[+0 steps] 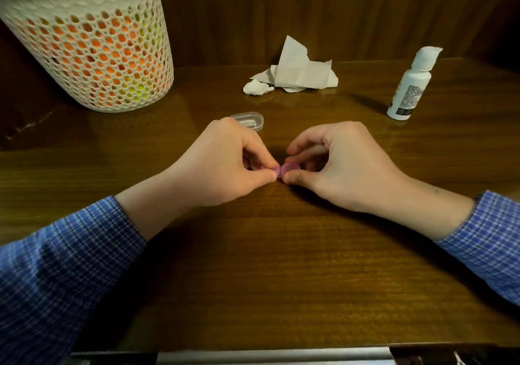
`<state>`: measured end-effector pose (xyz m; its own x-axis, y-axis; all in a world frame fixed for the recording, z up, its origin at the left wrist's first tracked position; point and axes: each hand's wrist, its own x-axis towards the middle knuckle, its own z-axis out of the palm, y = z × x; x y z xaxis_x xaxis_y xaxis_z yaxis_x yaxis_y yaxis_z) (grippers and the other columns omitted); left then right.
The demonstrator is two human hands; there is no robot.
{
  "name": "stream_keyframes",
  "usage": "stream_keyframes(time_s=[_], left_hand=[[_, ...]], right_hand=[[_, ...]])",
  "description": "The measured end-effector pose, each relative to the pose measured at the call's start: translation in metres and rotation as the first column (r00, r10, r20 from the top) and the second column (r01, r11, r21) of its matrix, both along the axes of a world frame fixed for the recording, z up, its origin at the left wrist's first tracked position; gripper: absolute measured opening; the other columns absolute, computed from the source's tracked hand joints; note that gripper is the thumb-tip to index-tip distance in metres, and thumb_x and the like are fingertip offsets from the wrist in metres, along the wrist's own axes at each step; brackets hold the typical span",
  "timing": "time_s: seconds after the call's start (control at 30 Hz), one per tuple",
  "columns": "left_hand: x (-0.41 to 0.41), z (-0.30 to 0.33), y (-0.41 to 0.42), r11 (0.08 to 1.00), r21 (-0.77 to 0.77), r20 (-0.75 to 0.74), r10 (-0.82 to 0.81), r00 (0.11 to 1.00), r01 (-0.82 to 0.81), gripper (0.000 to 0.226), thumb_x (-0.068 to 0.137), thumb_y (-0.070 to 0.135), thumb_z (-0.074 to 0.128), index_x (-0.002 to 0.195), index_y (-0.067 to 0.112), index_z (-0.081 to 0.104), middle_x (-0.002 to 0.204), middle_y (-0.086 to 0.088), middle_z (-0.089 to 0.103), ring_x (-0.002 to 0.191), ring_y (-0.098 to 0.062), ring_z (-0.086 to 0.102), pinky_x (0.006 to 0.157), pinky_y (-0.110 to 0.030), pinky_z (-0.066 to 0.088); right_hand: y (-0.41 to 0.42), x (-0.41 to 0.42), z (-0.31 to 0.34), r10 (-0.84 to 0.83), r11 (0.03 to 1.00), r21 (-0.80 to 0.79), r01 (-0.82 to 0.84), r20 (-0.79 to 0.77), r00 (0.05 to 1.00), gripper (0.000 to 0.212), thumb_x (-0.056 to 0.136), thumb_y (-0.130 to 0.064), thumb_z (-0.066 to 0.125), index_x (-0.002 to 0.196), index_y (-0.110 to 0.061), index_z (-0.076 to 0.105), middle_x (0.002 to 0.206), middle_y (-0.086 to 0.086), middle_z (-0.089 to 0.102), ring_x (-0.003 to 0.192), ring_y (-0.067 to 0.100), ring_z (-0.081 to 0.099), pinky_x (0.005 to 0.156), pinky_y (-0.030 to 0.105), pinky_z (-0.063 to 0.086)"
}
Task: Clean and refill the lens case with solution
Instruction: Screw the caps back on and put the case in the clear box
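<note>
A small pink lens case (281,169) sits low over the middle of the wooden table (281,266), mostly hidden by fingers. My left hand (225,164) pinches its left end between thumb and fingertips. My right hand (334,164) pinches its right end the same way. A white solution bottle (408,86) with its cap on stands upright at the far right. Crumpled white tissue (295,71) lies at the back centre.
A clear plastic box (250,119) lies just behind my left hand. A white mesh basket (92,49) holding orange and yellow items stands at the back left. A wooden wall closes the back of the table.
</note>
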<state>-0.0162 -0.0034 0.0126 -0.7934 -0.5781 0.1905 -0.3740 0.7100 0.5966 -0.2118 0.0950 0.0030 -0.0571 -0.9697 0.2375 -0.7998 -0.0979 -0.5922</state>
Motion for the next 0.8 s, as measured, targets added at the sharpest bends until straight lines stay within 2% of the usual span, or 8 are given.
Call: stream_keyframes(time_s=[0.07,0.13,0.23,0.4,0.6,0.8], left_hand=[[0.000,0.002,-0.001,1.000,0.014,0.001,-0.004,1.000,0.004,0.012,0.084,0.026,0.082,0.095,0.028,0.083,0.091,0.012,0.077,0.087,-0.006,0.072,0.075,-0.031,0.063],[-0.001,0.003,-0.001,1.000,0.017,0.006,-0.015,1.000,0.015,0.011,0.084,0.025,0.082,0.095,0.028,0.083,0.089,0.012,0.077,0.085,-0.007,0.073,0.073,-0.031,0.063],[-0.001,0.004,-0.001,1.000,0.010,0.007,-0.016,1.000,0.016,0.012,0.084,0.026,0.082,0.096,0.027,0.083,0.089,0.011,0.077,0.085,-0.008,0.072,0.074,-0.033,0.063],[-0.001,0.004,-0.001,1.000,0.002,0.001,-0.019,1.000,0.019,0.011,0.084,0.026,0.083,0.095,0.027,0.083,0.089,0.012,0.077,0.086,-0.006,0.072,0.074,-0.032,0.063],[-0.002,0.001,0.000,1.000,-0.007,0.010,0.005,1.000,-0.005,0.010,0.084,0.025,0.083,0.094,0.025,0.084,0.087,0.010,0.077,0.083,-0.011,0.073,0.070,-0.035,0.063],[-0.004,0.001,0.004,0.999,-0.016,0.017,0.042,0.999,-0.042,0.008,0.085,0.024,0.083,0.092,0.026,0.083,0.086,0.008,0.077,0.082,-0.014,0.073,0.071,-0.036,0.063]], right_hand=[[-0.001,-0.002,0.003,0.048,0.999,0.010,-0.048,0.025,0.999,0.047,0.079,-0.035,0.087,0.122,-0.030,0.070,0.092,-0.022,0.074,0.086,-0.011,0.068,0.077,0.009,0.055],[-0.003,-0.008,0.008,0.109,0.993,0.053,-0.107,-0.042,0.993,0.050,0.083,-0.039,0.082,0.130,-0.029,0.067,0.096,-0.021,0.071,0.088,-0.007,0.065,0.074,0.010,0.053],[-0.006,-0.009,0.011,0.183,0.981,0.102,-0.167,-0.172,0.968,0.034,0.088,-0.047,0.070,0.119,-0.032,0.073,0.091,-0.020,0.066,0.082,-0.001,0.061,0.065,0.014,0.045],[-0.007,-0.006,0.006,0.175,0.983,0.078,-0.164,-0.166,0.971,0.022,0.091,-0.043,0.072,0.110,-0.033,0.077,0.085,-0.016,0.073,0.076,-0.002,0.064,0.060,0.012,0.045],[-0.004,-0.003,0.001,0.147,0.989,0.018,-0.146,-0.167,0.975,0.019,0.091,-0.039,0.073,0.107,-0.029,0.079,0.074,-0.024,0.063,0.076,-0.018,0.057,0.064,0.003,0.042],[-0.005,-0.002,-0.003,0.124,0.991,-0.023,-0.131,-0.201,0.972,0.022,0.092,-0.043,0.072,0.107,-0.029,0.079,0.078,-0.020,0.068,0.079,-0.015,0.058,0.065,0.002,0.042]])
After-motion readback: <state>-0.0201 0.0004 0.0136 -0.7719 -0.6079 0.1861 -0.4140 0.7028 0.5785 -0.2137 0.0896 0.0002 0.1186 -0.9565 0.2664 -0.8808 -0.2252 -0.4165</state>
